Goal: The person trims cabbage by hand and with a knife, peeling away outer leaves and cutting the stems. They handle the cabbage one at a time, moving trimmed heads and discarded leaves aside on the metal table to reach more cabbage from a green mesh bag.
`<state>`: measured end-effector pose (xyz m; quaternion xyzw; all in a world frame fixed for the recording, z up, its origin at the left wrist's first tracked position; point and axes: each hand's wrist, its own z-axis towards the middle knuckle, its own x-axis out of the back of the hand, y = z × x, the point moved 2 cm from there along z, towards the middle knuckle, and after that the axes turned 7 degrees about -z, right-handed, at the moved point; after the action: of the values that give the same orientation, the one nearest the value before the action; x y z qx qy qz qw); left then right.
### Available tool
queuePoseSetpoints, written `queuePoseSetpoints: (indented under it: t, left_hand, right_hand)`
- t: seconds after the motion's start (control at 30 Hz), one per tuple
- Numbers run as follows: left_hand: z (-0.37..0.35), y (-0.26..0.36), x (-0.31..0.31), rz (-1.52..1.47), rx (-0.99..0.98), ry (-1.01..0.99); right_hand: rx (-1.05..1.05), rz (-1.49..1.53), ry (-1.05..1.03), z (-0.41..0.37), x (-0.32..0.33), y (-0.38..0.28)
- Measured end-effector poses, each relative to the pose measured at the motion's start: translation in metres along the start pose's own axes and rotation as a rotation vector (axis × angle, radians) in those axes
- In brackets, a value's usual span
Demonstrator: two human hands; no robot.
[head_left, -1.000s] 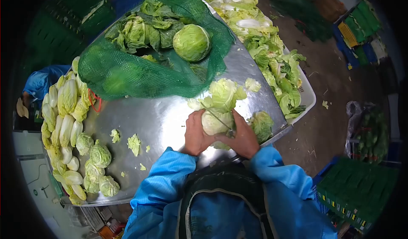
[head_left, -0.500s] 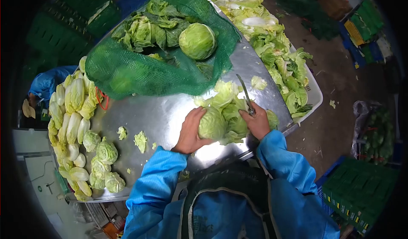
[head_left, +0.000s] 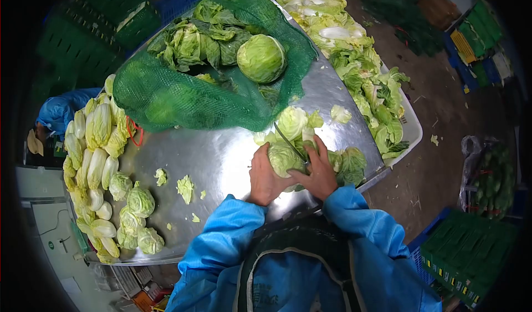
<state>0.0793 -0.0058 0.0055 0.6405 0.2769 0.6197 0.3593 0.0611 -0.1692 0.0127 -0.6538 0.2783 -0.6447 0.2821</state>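
Note:
A pale green cabbage (head_left: pixel 285 159) sits low over the metal table, between my two hands. My left hand (head_left: pixel 266 178) is wrapped round its left side. My right hand (head_left: pixel 320 172) presses against its right side and also grips a knife, whose handle is mostly hidden. The knife's blade (head_left: pixel 285 139) points up and to the left, across the top of the cabbage. Loose cabbage leaves (head_left: pixel 293 121) lie just beyond, and darker outer leaves (head_left: pixel 350 166) lie right of my right hand.
A green mesh sack (head_left: pixel 194 104) holds cabbages at the table's far side. Trimmed cabbages (head_left: pixel 139 201) and napa cabbages (head_left: pixel 98 123) line the left edge. A white bin (head_left: pixel 413 129) of leaves adjoins the right edge. Another person's blue sleeve (head_left: pixel 62 109) shows far left.
My right hand has moved left onto the cabbage, and the knife has swung left over it. The cabbage and my left hand have shifted slightly right. Some leaves now lie farther right.

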Motion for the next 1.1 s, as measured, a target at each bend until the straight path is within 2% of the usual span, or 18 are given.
queuePoseSetpoints:
  t: [0.17,0.23,0.27,0.33,0.37,0.43,0.47,0.53,0.6,0.77,0.83,0.97,1.03,1.1]
  left_hand:
    - [-0.002,-0.003,0.009,-0.065,0.029,-0.078]
    - [-0.003,-0.005,0.01,-0.078,-0.012,-0.079]
    - [-0.004,-0.006,0.011,-0.088,-0.059,-0.084]
    - [-0.006,-0.01,0.009,-0.078,-0.117,-0.076]
    - [-0.008,-0.011,0.008,-0.067,-0.177,-0.074]
    - [-0.009,0.003,0.005,-0.015,-0.152,-0.08]
    - [-0.008,0.01,0.001,0.036,-0.133,-0.079]
    - [-0.01,0.013,-0.008,0.054,-0.112,-0.053]
    - [-0.009,0.015,-0.013,0.075,-0.081,-0.018]
    - [-0.001,0.025,-0.015,0.146,-0.052,-0.071]
    - [0.004,0.026,-0.015,0.153,-0.035,-0.09]
    - [0.001,0.02,-0.009,0.124,-0.071,-0.081]
    - [-0.004,0.01,0.0,0.052,-0.068,-0.086]
    - [-0.01,0.0,0.013,-0.021,-0.067,-0.095]
  right_hand:
    - [0.068,0.221,-0.038,-0.011,-0.011,0.052]
    - [0.196,-0.058,0.177,-0.003,-0.006,0.083]
    - [0.198,-0.058,0.173,0.003,-0.002,0.091]
    - [-0.081,-0.009,0.33,0.02,0.022,0.086]
    - [-0.081,-0.009,0.326,0.023,0.032,0.062]
    - [0.012,0.104,0.119,0.027,0.036,0.001]
    - [0.01,0.098,0.123,0.027,0.029,-0.006]
    - [0.11,-0.028,-0.084,0.021,0.012,-0.013]
    - [0.133,-0.033,-0.035,0.019,0.001,-0.003]
    - [0.144,-0.008,0.141,0.026,-0.005,0.009]
    - [0.014,0.082,0.081,0.038,-0.002,0.019]
    - [-0.056,0.255,0.145,0.052,0.001,0.035]
    - [-0.712,0.689,0.068,0.051,0.013,0.031]
    - [-0.77,0.739,0.146,0.047,0.008,0.049]
